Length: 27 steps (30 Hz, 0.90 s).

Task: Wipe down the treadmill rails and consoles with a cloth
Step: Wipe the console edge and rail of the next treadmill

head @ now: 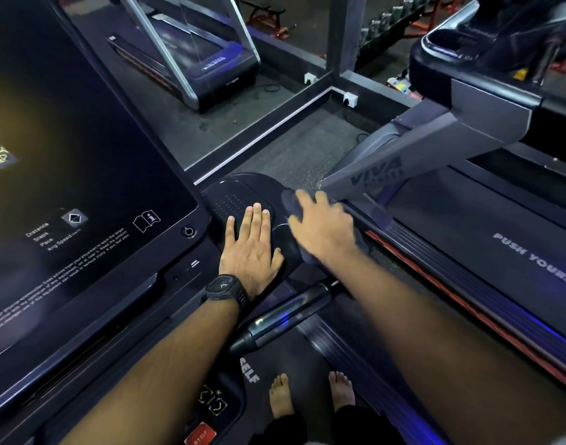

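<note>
Cloth under right hand on console; left hand flat beside.

- Location type: commercial gym.
- Evidence: several treadmills side by side, touchscreen console, dumbbell rack at far right, rubber floor.

Dim gym light, blue glow along treadmill side rail; yellowish glare on console screen; right hand motion-blurred; wide-angle bending at edges.
</note>
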Available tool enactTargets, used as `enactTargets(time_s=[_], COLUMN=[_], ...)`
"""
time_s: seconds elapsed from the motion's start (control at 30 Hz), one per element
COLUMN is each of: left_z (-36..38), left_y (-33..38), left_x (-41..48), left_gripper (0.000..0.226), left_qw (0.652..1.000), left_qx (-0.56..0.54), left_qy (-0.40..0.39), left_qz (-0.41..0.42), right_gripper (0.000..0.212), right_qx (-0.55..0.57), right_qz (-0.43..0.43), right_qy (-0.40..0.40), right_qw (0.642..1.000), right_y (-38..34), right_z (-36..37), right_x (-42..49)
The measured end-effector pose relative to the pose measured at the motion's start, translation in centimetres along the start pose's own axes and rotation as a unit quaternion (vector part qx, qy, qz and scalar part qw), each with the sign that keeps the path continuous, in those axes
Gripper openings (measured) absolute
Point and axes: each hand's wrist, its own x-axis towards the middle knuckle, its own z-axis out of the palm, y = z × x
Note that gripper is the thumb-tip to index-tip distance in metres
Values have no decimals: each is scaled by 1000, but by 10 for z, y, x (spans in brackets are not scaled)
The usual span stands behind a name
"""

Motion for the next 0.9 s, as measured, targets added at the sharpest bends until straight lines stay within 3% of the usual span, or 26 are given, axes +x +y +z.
enactTargets(time_s=[0.07, 0.13, 0.2, 0.27, 0.33, 0.43, 0.5, 0.6, 0.67, 0.8, 0.9], left_z=[-2, -4, -5, -7, -7, -8, -9, -9, -9, -9, -11], left_y=[1, 3, 5, 6, 5, 4, 5, 4, 4, 4, 2], left_x=[-1, -1, 2, 4, 7, 6, 6, 8, 9, 15, 19], left_gripper=[80, 79, 79, 78, 79, 80, 80, 80, 82, 86, 84], left_qw=[1000, 1000, 999, 999, 998, 998, 997, 997, 996, 996, 996], left_qx=[-3, -16, -23, -26, -38, -53, -60, -59, -64, -63, -57], left_qy=[-3, -10, -21, -23, -22, -27, -35, -44, -42, -45, -59], left_qz=[-1, 1, 21, 35, 35, 34, 32, 39, 37, 44, 38], right_gripper=[59, 60, 66, 68, 66, 61, 62, 64, 60, 55, 57], right_qx=[109, 63, -60, -105, -64, 67, -3, -105, -59, 129, 94], right_qz=[104, 145, 96, 34, 26, 140, 158, 47, 18, 141, 169], right_qy=[-54, 1, 43, 60, 58, -13, 12, 35, 29, -77, -56], right_qw=[987, 987, 993, 992, 996, 988, 987, 993, 998, 978, 980], right_y=[13, 11, -5, -11, -2, 11, 3, -16, -13, 5, -6], right_z=[-10, -4, 12, 19, 11, -4, 2, 14, 7, -14, -10], right_x=[8, -12, -39, -46, -29, -13, -25, -40, -21, 21, 13])
